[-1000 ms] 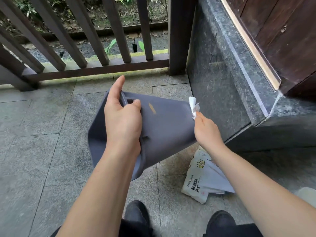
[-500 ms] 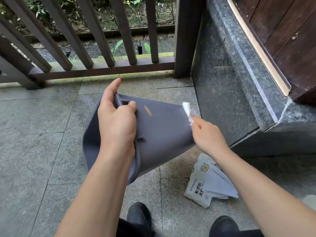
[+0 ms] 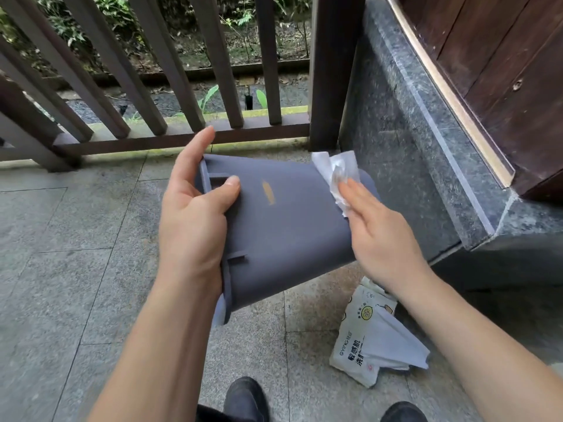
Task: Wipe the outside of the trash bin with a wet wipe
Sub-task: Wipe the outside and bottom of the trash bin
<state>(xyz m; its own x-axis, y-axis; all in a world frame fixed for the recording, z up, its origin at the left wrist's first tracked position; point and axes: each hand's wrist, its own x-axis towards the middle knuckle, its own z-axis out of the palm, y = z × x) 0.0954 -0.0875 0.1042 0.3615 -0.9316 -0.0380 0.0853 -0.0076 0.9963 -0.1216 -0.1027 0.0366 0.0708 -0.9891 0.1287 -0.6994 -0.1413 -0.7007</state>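
A grey-blue plastic trash bin (image 3: pixel 289 236) is held on its side above the floor, its rim to the left and its base to the right. An orange-brown streak (image 3: pixel 268 192) marks its upper side. My left hand (image 3: pixel 195 220) grips the bin at the rim, thumb by the handle recess. My right hand (image 3: pixel 377 236) lies flat on the bin's base end and presses a crumpled white wet wipe (image 3: pixel 338 175) against the top right corner.
A pack of wet wipes (image 3: pixel 365 339) with a loose sheet lies on the stone tiles under my right arm. A dark wooden railing (image 3: pixel 182 138) runs across the back, a granite ledge (image 3: pixel 432 153) and wooden door stand on the right. My shoes (image 3: pixel 246 400) show at the bottom.
My right hand has opened flat and pushed the wipe onto the bin's right end, where before it pinched the wipe at the edge. The bin has tilted slightly; my left hand keeps its grip.
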